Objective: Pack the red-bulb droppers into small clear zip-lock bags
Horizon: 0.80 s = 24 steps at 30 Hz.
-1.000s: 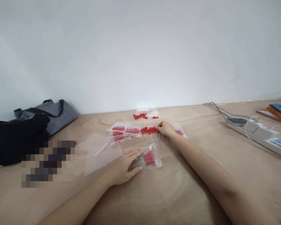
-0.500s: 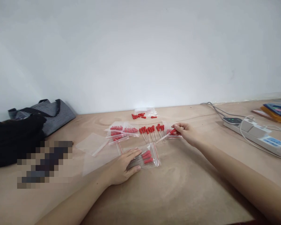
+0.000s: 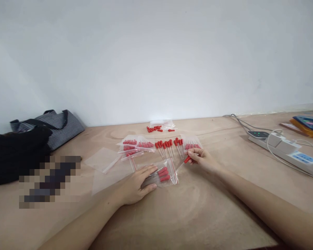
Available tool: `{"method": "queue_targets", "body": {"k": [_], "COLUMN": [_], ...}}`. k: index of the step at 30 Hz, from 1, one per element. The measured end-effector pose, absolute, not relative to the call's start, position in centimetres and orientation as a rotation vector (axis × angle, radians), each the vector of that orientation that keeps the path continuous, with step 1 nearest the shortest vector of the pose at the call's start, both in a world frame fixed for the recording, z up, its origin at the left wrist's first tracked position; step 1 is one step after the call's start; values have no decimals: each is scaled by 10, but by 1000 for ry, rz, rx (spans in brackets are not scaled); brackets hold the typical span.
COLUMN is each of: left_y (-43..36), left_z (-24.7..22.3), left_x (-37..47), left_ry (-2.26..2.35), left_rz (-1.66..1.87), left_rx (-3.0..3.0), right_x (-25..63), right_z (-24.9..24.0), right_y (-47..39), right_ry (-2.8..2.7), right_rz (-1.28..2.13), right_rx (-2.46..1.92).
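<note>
My left hand (image 3: pixel 141 184) lies over a clear zip bag (image 3: pixel 174 173) on the table, thumb and fingers spread. Inside that bag are several droppers with red bulbs (image 3: pixel 163 172); my hand hides part of their glass tubes. Between thumb and fingers of my right hand (image 3: pixel 199 158) is a dropper (image 3: pixel 186 159) held by its red bulb, its tip pointing down-left at the bag's opening. Loose droppers (image 3: pixel 165 145) lie in a fanned row behind the bag, with a smaller group (image 3: pixel 178 143) to their right. A filled zip bag (image 3: pixel 191 141) lies just beyond my right hand.
Filled zip bags (image 3: pixel 130 147) overlap at centre left, beside flat bags (image 3: pixel 103 160). Farther back lie loose red bulbs (image 3: pixel 152 129) near a clear bag (image 3: pixel 161 123). Dark and striped bags (image 3: pixel 65 130) stand left; a power strip (image 3: pixel 299 156) with cables lies right, near colourful folders (image 3: pixel 307 125).
My right hand has moved toward me and slightly left, bringing the dropper from above the right-hand filled bag to the mouth of the near bag. My left hand stays in place.
</note>
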<state>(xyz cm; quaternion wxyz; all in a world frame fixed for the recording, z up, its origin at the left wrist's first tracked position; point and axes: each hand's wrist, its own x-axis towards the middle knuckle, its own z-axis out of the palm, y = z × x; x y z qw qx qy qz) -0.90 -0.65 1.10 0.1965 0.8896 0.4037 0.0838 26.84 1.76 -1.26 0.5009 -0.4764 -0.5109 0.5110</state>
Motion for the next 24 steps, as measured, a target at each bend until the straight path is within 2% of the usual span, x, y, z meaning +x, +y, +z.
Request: {"method": "queue_targets", "body": {"k": [8,20,24], "left_y": [-7,-7,-8], "left_z": [10,10,11], "left_x": [-9,-4,-2], "left_ry": [1145,1144,1162], "left_rz": [218,255,257], "left_rx": [2498,2521,2529], "right_x": [251,246,232], "right_z": [-18,-19,-20], "right_y": [-3,-5,-7], "right_ry": [-1194,-1193,-1340], "right_rz": [1577,1674,1559], "right_rx": [-1018,-1011,-1109]}}
